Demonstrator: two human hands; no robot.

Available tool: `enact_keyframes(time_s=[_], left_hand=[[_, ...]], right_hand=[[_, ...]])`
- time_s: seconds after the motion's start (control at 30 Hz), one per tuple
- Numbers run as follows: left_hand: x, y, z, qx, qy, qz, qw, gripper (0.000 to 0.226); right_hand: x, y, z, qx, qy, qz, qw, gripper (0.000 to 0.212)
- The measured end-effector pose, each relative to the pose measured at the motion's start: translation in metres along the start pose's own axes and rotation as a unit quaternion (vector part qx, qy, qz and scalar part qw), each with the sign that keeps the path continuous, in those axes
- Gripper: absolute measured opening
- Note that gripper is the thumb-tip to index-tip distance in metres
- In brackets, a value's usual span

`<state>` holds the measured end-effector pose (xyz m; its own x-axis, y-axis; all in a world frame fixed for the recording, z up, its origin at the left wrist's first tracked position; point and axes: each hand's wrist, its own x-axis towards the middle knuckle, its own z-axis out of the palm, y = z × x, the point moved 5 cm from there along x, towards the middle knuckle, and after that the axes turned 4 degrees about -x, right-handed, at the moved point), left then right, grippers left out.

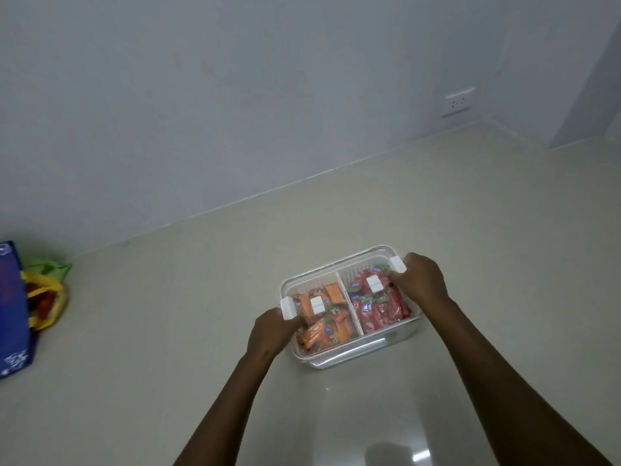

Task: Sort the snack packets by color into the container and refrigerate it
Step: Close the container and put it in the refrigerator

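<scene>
Both forearms reach out from under the camera to the container (pixel 349 356), which sits on the pale floor (pixel 168 331) near the wall (pixel 235 95).

Far off beyond my left hand (pixel 270 332), by the wall, stands a blue bag (pixel 11 307) with yellow and green bags (pixel 47 290) bunched against it.

My left hand is closed on the container's left end, fingers curled just under the white clip (pixel 289 307) there. Right beside it, the near compartment holds the orange packets (pixel 324 322); a white divider (pixel 349 306) keeps them apart from the red packets (pixel 378 306) on its far side.

My right hand (pixel 418 279) grips the opposite end by its own white clip (pixel 398 264). 2 more small white tabs show over the packets; I take them for lid fittings.

Sorting looks finished to me. A hand at each end suits either pressing the clips shut or lifting level so nothing slides. No fridge is in view.
</scene>
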<state>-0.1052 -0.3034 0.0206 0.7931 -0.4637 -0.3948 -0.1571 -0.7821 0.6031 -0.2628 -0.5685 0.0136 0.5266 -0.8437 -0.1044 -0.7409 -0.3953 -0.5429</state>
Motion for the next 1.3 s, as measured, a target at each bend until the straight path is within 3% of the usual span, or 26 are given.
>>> enact_keyframes(time_s=[0.43,0.57,0.67,0.77,0.83,1.0,1.3], left_hand=[[0.007,-0.008,0.006,0.019,0.02,-0.017,0.999,0.04],[0.009,-0.013,0.001,0.111,0.013,-0.044,0.993,0.058],[0.013,-0.014,0.001,0.088,0.014,-0.061,0.994,0.072],[0.02,-0.002,0.007,-0.057,-0.003,-0.054,0.997,0.07],[0.021,0.003,0.012,-0.117,0.007,-0.062,0.991,0.071],[0.013,0.003,0.018,-0.071,0.088,-0.041,0.993,0.051],[0.025,-0.009,0.023,-0.054,0.093,-0.019,0.994,0.047]], right_hand=[[0.004,0.009,0.015,0.001,-0.02,0.008,1.0,0.046],[0.003,0.015,0.008,0.018,0.014,0.078,0.997,0.068],[0.009,0.009,0.011,0.005,-0.027,0.057,0.998,0.061],[0.014,-0.004,0.021,0.005,-0.099,0.013,0.995,0.046],[0.015,-0.007,0.024,-0.02,-0.083,0.003,0.996,0.037],[0.015,-0.003,0.026,-0.086,-0.035,0.004,0.996,0.034],[0.022,0.006,0.034,-0.084,-0.051,0.019,0.995,0.043]])
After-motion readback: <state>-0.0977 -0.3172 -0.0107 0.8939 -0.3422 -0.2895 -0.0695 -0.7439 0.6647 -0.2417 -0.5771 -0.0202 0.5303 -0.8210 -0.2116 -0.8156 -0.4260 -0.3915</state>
